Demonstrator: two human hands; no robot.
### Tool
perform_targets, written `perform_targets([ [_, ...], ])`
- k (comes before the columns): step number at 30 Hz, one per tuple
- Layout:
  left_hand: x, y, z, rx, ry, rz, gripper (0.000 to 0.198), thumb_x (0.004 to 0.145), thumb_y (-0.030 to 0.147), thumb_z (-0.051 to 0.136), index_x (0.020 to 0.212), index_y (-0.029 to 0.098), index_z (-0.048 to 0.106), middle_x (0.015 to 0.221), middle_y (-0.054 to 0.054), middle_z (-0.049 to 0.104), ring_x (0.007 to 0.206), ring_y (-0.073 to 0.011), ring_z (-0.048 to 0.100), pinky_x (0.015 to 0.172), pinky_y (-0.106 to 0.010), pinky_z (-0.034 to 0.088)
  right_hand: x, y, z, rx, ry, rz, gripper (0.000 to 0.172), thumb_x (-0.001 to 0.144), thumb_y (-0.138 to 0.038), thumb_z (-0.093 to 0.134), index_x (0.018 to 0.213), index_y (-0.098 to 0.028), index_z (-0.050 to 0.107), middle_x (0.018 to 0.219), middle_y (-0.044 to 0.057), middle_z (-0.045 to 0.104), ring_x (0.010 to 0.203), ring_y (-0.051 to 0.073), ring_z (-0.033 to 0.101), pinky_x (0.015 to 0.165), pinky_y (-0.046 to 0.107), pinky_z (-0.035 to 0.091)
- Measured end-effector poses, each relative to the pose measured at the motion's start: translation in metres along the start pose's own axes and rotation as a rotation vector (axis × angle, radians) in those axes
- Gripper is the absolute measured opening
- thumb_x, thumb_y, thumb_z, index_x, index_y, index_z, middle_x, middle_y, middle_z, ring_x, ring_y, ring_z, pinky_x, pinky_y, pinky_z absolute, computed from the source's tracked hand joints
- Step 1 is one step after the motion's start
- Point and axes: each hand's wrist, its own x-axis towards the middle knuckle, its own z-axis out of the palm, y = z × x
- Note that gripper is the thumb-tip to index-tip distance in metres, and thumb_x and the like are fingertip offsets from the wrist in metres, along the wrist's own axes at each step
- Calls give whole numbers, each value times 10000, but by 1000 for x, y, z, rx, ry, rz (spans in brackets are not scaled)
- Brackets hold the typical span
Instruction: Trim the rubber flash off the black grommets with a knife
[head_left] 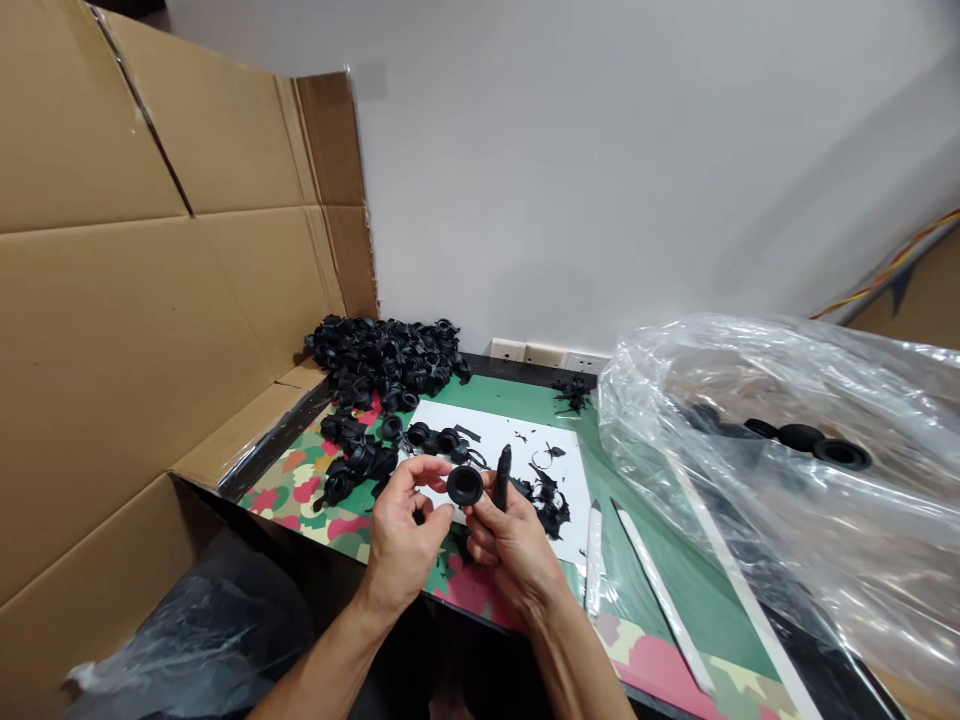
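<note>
In front of me is a black rubber cap [465, 486], its round open face turned toward me. My right hand [514, 550] grips it, with the thumb at the lower rim. A slim, dark upright piece [503, 475] also rises from the right fingers; whether it joins the cap I cannot tell. My left hand [409, 530] is curled at the cap's left side, index fingertip and thumb at its rim with a gap between them. Under the hands lies a white sheet [566, 455] with black rubber scraps [551, 505] on it. More black caps [360, 460] lie left of the sheet.
A large heap of black rubber parts [386, 355] stands at the back left, beside tall cardboard [225, 280]. Two white pen-like sticks [664, 600] lie on the green mat at right. A clear plastic bag [750, 360] with rubber parts [802, 438] covers the far right. Sockets [546, 355] line the wall.
</note>
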Motion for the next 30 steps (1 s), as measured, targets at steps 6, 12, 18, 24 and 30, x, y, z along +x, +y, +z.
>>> perform_targets([
  [6,-3,4,-1,37,-38,45,314,678,103,676,972,198,618,938,-42,631,767,-147,589,594,-222,467,-5,-2,3,15,9,50,488,525,-393,856,749,-197,470,457,-128,417,332,-15,178,323,125,132],
  [12,0,-1,0,19,-90,8,315,671,133,715,974,204,665,926,-31,623,651,-123,591,552,-224,465,-9,6,0,-135,6,101,387,616,-452,768,660,-192,484,417,-138,292,349,11,143,331,163,150],
  [18,3,-16,-6,-77,-126,-105,315,676,215,756,985,184,701,783,-18,635,641,-124,561,582,-216,467,-17,-9,-13,-722,254,-361,254,697,-417,642,712,-164,626,612,5,577,561,146,499,520,259,412],
  [24,7,-12,-6,-28,-185,-29,281,660,238,778,939,231,755,964,-41,668,773,-154,566,633,-227,489,-21,-23,-14,-1007,28,-559,225,836,-353,528,769,-181,656,701,20,596,617,156,532,579,263,421],
  [30,11,-14,-6,-102,-205,-154,359,569,217,836,892,203,682,858,-19,681,779,-160,612,715,-254,511,-17,-32,-13,-1178,-104,-568,253,866,-277,483,631,-188,517,633,-9,501,582,130,467,542,240,362],
])
